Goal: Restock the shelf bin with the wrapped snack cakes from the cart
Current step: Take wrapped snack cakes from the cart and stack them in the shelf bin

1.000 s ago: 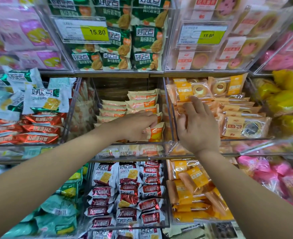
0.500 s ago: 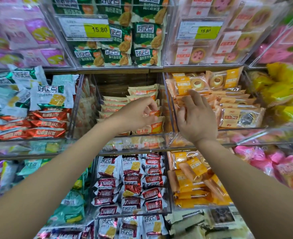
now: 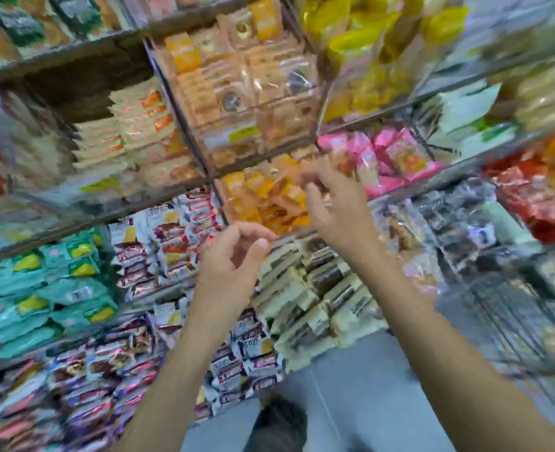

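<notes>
Nothing is held: the left hand [image 3: 237, 256] at frame centre and the right hand [image 3: 338, 203] beside it are loosely curled and empty. The shelf bin [image 3: 132, 132], half stocked with snack cakes [image 3: 139, 115], sits upper left. More cakes should be gathered from the wire cart [image 3: 511, 305], lower right, and laid flat on the stacks

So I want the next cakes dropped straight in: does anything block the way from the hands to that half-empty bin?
Nothing visible does. The left hand and right hand hang empty below the snack cake bin, whose top is open above the stacked cakes. The frame is blurred.
</notes>
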